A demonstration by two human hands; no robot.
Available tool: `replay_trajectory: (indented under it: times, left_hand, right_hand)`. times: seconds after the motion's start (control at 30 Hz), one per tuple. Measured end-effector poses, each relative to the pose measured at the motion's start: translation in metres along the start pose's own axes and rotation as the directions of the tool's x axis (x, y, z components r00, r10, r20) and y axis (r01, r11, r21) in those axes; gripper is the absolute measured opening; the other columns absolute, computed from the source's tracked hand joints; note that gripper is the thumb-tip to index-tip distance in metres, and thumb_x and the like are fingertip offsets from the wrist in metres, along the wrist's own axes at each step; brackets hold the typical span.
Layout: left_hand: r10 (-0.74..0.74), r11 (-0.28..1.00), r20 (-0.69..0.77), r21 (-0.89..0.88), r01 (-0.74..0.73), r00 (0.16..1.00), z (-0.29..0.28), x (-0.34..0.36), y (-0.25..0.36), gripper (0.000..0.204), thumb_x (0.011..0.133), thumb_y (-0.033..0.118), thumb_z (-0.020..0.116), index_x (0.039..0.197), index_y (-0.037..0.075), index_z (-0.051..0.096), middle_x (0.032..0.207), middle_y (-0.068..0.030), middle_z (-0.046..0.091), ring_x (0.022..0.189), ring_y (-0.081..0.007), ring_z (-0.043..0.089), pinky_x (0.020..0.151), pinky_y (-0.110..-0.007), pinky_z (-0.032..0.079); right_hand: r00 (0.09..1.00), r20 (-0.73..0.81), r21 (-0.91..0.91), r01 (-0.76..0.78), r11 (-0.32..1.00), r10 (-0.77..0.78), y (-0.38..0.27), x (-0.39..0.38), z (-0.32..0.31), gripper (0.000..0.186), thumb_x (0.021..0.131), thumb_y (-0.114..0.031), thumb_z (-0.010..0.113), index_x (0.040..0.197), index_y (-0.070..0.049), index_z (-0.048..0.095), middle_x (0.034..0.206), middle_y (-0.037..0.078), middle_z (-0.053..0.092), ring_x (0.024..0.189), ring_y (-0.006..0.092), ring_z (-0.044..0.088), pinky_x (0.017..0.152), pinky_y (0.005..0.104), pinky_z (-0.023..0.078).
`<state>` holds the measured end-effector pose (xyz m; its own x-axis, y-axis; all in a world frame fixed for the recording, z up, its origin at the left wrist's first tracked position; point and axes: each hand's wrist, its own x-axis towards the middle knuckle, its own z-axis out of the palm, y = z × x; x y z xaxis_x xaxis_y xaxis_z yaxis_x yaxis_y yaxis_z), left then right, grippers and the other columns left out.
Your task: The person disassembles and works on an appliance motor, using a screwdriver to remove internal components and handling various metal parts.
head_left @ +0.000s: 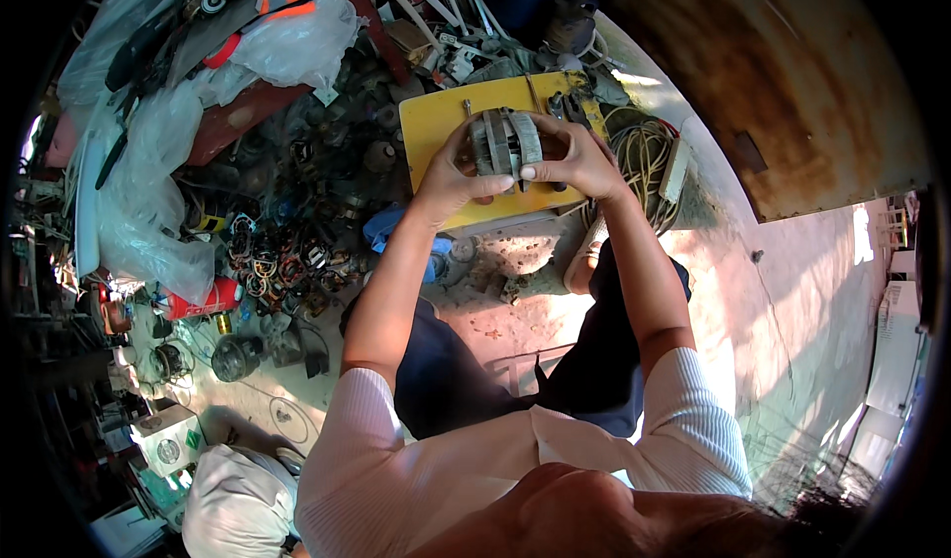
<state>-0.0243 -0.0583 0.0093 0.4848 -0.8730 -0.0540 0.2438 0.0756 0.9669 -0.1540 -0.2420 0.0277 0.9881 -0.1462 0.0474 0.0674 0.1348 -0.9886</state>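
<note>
My left hand point(452, 178) and my right hand point(575, 162) are closed around a heavy-looking grey metal part point(503, 147), rounded and banded like a small motor housing, one hand on each side. Both thumbs press on its near side. The part is over a yellow board point(426, 137), low in front of me; whether it rests on the board is hard to tell. Dark hand tools point(567, 107) lie on the board's back right, and a thin tool point(533, 93) lies near its back edge. My fingers behind the part are partly hidden.
Coiled cable point(639, 162) and a pale power strip point(676, 167) lie right of the board. Piled parts point(277, 256), plastic sheeting point(158, 192) and a red cylinder point(198, 299) crowd the left. A rusty panel point(783, 83) stands upper right. A crouching person point(238, 499) is at lower left.
</note>
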Motion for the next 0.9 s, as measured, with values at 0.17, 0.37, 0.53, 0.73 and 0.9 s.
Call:
replay_trajectory:
  times: [0.17, 0.37, 0.53, 0.73, 0.9]
  left_hand:
    - [-0.006, 1.0, 0.058, -0.007, 0.006, 0.998, 0.0, 0.004, -0.002, 0.104, 0.065, 0.014, 0.088, 0.151, 0.007, 0.031, 0.132, -0.007, 0.054, 0.114, -0.0166, 0.057, 0.078, -0.028, 0.054]
    - [0.189, 0.966, -0.031, 0.186, -0.18, 0.982, 0.008, 0.009, -0.001, 0.106, 0.065, 0.014, 0.087, 0.152, 0.007, 0.029, 0.123, -0.0084, 0.059, 0.106, -0.0152, 0.06, 0.067, -0.026, 0.054]
    - [0.158, 0.965, -0.048, 0.218, -0.144, 0.986, 0.008, 0.01, 0.001, 0.106, 0.063, 0.015, 0.088, 0.152, 0.004, 0.03, 0.121, -0.0093, 0.061, 0.099, -0.0145, 0.062, 0.062, -0.025, 0.054]
    - [0.266, 0.945, -0.071, 0.216, -0.245, 0.961, 0.011, 0.008, -0.004, 0.105, 0.062, 0.016, 0.089, 0.149, 0.001, 0.032, 0.125, -0.0099, 0.06, 0.105, -0.0153, 0.06, 0.072, -0.028, 0.055]
    - [0.203, 0.965, -0.08, 0.185, -0.185, 0.976, 0.013, 0.003, 0.0, 0.104, 0.063, 0.016, 0.089, 0.149, 0.0, 0.032, 0.13, -0.0101, 0.056, 0.115, -0.0183, 0.057, 0.094, -0.032, 0.049]
  right_hand:
    - [1.0, 0.029, -0.028, 0.007, 1.0, -0.006, -0.009, -0.005, -0.004, 0.079, 0.074, -0.01, 0.086, 0.14, 0.008, 0.045, 0.122, 0.014, 0.065, 0.112, 0.0172, 0.061, 0.098, 0.0303, 0.046]
    - [0.997, -0.073, -0.023, -0.002, 1.0, 0.0, -0.012, -0.006, 0.001, 0.09, 0.071, -0.011, 0.087, 0.145, 0.006, 0.04, 0.129, 0.013, 0.06, 0.114, 0.0167, 0.059, 0.101, 0.0314, 0.044]
    - [0.994, -0.102, -0.065, 0.02, 0.998, -0.027, -0.004, -0.003, -0.002, 0.091, 0.071, -0.013, 0.088, 0.145, 0.006, 0.039, 0.129, 0.013, 0.06, 0.114, 0.0174, 0.06, 0.099, 0.0315, 0.046]
    - [0.992, -0.122, -0.115, 0.011, 0.993, -0.025, -0.002, -0.003, 0.0, 0.092, 0.071, -0.014, 0.089, 0.145, 0.006, 0.038, 0.129, 0.013, 0.06, 0.115, 0.0178, 0.06, 0.099, 0.0323, 0.046]
    - [0.991, -0.127, -0.123, 0.019, 0.992, -0.035, -0.001, -0.004, 0.001, 0.091, 0.071, -0.014, 0.088, 0.145, 0.007, 0.039, 0.128, 0.014, 0.061, 0.114, 0.0182, 0.06, 0.099, 0.0321, 0.047]
